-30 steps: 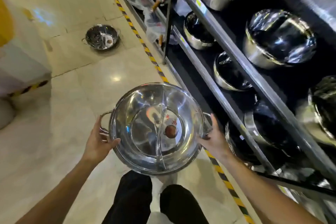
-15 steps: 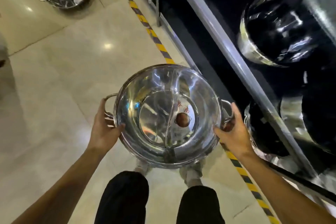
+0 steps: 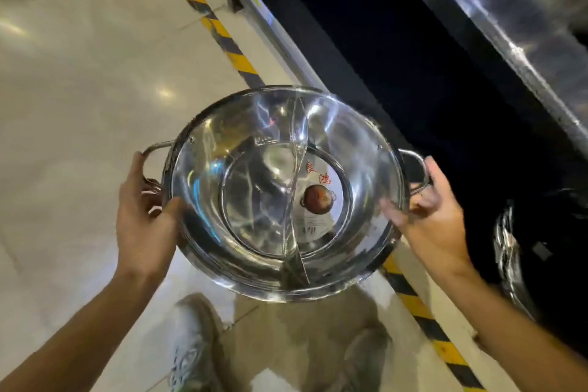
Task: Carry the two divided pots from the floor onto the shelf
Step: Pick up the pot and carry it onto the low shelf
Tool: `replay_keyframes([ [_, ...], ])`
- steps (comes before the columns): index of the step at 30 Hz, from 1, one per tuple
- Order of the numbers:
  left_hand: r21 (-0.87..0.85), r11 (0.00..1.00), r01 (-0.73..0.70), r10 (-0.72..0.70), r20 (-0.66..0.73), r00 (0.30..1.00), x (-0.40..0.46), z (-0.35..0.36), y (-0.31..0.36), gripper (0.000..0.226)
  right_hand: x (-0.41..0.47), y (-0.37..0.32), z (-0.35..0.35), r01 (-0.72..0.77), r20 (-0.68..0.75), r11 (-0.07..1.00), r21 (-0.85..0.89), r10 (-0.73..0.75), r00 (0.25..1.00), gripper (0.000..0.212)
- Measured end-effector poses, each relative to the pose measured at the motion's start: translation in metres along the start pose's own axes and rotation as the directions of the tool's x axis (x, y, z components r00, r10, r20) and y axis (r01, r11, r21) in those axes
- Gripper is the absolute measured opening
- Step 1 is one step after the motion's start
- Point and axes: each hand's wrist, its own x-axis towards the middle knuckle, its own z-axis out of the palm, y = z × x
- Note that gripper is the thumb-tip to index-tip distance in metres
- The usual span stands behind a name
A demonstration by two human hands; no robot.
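Since the earlier frames the view has swung down and toward the rack: the pot (image 3: 283,194) now fills the middle, the dark shelf bay sits right behind it, and the second pot that lay on the floor at upper left has slid almost out of view, only a blurred dark shape at the corner.

Nearest, two shoes stand on the floor (image 3: 79,89) below the pot. Above them the pot is held level in the air, clear of the floor and not yet on any shelf. The left hand (image 3: 144,213) is closed on the left handle, thumb lying over the rim. The right hand (image 3: 432,216) is closed on the right handle, thumb pressed against the rim; its fingers are motion-blurred, so how far they wrap the loop is hard to tell. Inside, the curved divider runs front to back, and a round label lies in the right compartment.

Behind the pot the striped tape (image 3: 222,38) runs along the floor beside the shelf edge (image 3: 280,32). The bay beyond is black, and what stands in it cannot be made out. To the right, near the right hand, another pot (image 3: 509,251) glints on the low shelf. Above, the steel rail (image 3: 509,25) of the next tier crosses the corner.

The risks, as I judge them: the wide rim could strike the upper rail or the neighbouring pot going in, since the bay looks tight. The polished handles could also slip in a loose grip if the pot tilts.
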Motion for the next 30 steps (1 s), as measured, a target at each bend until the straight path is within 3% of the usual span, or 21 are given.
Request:
replay_keyframes([
  [3,-0.1,0.991,-0.089,0.082,-0.074,0.994,0.044,0.046,-0.014,0.089,0.043,0.031,0.012,0.076,-0.07,0.996,0.054,-0.072,0.995,0.11],
  [6,-0.096,0.976,-0.198,0.19,-0.083,0.978,0.087,0.08,-0.019,0.086,0.082,0.056,0.017,0.176,-0.132,0.984,0.035,-0.17,0.977,0.105],
  [11,-0.075,0.946,-0.316,0.316,-0.023,0.949,0.146,0.118,-0.006,0.079,0.142,0.076,0.017,0.211,-0.209,0.967,0.143,-0.179,0.961,0.102],
  [17,-0.098,0.848,-0.522,0.529,0.087,0.844,0.17,0.133,0.04,0.057,0.186,0.059,0.002,0.278,-0.295,0.959,0.061,-0.249,0.923,0.098],
  [20,-0.079,0.826,-0.558,0.563,0.165,0.81,0.169,0.132,0.052,0.049,0.182,0.049,-0.005,0.283,-0.296,0.958,0.04,-0.259,0.919,0.103],
  [23,-0.062,0.822,-0.567,0.565,0.216,0.796,0.168,0.134,0.059,0.053,0.174,0.038,-0.014,0.242,-0.294,0.969,0.054,-0.216,0.931,0.111],
  [30,-0.062,0.824,-0.563,0.561,0.225,0.797,0.152,0.146,0.056,0.062,0.156,0.048,-0.033,0.131,-0.349,0.986,0.101,-0.088,0.933,0.111],
])
